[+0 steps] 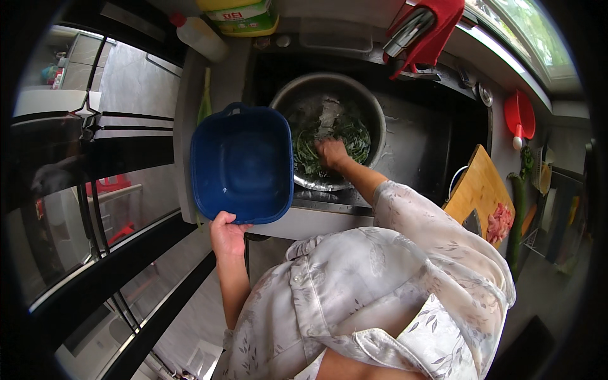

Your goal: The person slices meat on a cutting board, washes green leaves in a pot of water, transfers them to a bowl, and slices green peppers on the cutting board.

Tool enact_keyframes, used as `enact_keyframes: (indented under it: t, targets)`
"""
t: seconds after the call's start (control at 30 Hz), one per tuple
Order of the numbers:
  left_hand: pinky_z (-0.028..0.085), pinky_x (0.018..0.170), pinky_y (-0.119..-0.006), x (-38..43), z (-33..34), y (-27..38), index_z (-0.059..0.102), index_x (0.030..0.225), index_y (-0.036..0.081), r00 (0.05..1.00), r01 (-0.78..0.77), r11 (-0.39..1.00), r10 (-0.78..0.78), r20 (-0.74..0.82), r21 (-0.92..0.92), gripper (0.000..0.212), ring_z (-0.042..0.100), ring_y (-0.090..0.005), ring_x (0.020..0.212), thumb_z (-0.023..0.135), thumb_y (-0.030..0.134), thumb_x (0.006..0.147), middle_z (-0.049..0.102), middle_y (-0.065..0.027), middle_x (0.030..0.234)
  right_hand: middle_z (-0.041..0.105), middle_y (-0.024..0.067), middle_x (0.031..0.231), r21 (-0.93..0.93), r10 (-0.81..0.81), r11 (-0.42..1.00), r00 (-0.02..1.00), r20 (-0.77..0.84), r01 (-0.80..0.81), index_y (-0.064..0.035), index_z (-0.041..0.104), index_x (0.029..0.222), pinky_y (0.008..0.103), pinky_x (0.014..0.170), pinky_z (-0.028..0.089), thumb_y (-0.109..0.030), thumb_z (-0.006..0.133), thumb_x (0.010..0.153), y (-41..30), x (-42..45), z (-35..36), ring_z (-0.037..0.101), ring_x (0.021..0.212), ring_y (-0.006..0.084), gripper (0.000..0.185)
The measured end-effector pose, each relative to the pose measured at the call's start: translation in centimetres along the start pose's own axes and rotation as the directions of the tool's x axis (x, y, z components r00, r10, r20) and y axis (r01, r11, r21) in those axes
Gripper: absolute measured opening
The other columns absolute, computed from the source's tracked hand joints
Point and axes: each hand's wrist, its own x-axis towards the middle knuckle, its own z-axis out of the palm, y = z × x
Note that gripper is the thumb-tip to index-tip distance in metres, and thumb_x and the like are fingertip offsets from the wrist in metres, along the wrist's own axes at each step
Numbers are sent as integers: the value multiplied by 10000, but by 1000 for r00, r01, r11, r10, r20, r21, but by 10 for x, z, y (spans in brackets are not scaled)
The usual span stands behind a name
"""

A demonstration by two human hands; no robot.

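Note:
My left hand (230,234) grips the near rim of a blue plastic basin (242,156). That basin is bare inside and tilts toward me, left of the sink. A large round stainless steel bowl (378,128) sits in the sink, with water and leafy greens (354,142) in it. Into this bowl reaches my right hand (332,153), its fingers down among the greens and partly hidden by leaves and water. A pale reflection breaks the water's surface just beyond the fingers.
Overhanging the sink's far side is a faucet (411,33) draped with a red cloth (441,33). To the right lies a wooden cutting board (479,185) with cut raw meat (499,222) and a knife blade (472,222). A red ladle (519,114) and a white bottle (202,38) stand nearby.

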Motion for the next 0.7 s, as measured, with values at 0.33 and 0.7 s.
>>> enact_keyframes:
  t: [0.33,0.7]
  targets:
    - [495,545,-397,-17,-13,-8,554,826,5,998,-52,998,54,36,-42,176,597,-275,691,490,9,662,601,-104,843,624,100,810,973,277,231,959,-68,2,54,620,899,304,681,487,-1,632,572,23,-19,-145,595,752,202,331]
    - [499,557,-398,-24,-19,-19,559,813,9,999,-29,995,33,35,-99,173,596,-268,700,502,8,650,600,-96,851,647,126,924,911,148,412,988,-55,-11,-19,612,1063,323,824,476,-183,731,677,39,-71,-101,606,904,225,436]
